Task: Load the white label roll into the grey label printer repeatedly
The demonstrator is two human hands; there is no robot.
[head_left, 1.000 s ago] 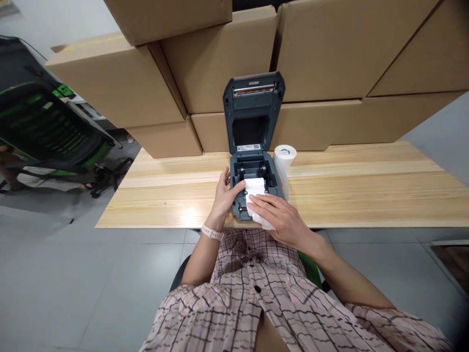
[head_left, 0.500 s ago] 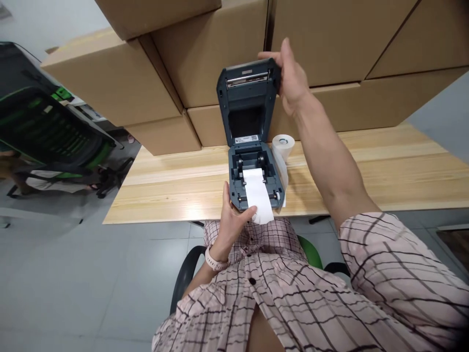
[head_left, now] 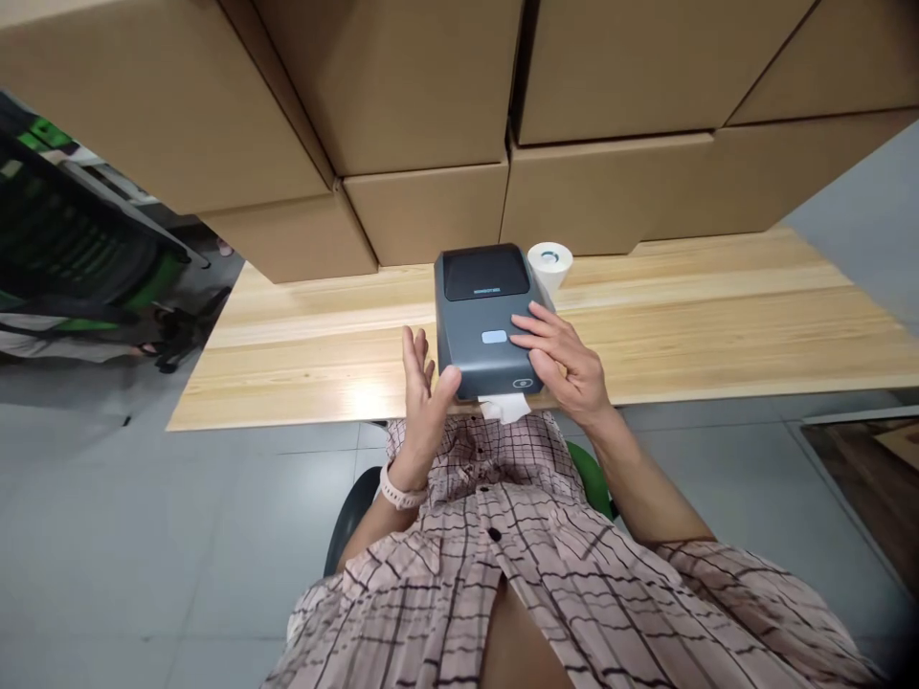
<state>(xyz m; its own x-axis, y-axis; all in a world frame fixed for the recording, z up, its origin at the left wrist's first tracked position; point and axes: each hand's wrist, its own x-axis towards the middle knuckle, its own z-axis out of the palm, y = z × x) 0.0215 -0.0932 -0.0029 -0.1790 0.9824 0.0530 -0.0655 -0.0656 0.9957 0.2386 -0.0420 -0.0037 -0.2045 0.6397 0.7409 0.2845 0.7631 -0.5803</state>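
A dark grey label printer (head_left: 478, 321) stands near the table's front edge with its lid down. White label paper (head_left: 505, 409) sticks out of its front slot, over the table edge. Against the printer's left side is my left hand (head_left: 425, 397), fingers stretched upward and thumb at the front corner. My right hand (head_left: 567, 364) lies on the lid's right side, its fingers spread near the light blue button (head_left: 494, 337). Just behind the printer's right back corner stands a white paper roll (head_left: 550, 263), partly hidden by the printer.
Stacked cardboard boxes (head_left: 423, 96) line the back of the wooden table (head_left: 302, 354). A black and green office chair (head_left: 86, 230) is at the far left, with part of another person beside it. A framed dark panel (head_left: 862, 478) lies low at the right.
The printer's lid has swung down from upright to closed. My right hand came down with it onto the lid's top. My left hand has let go of the paper strip and moved left.
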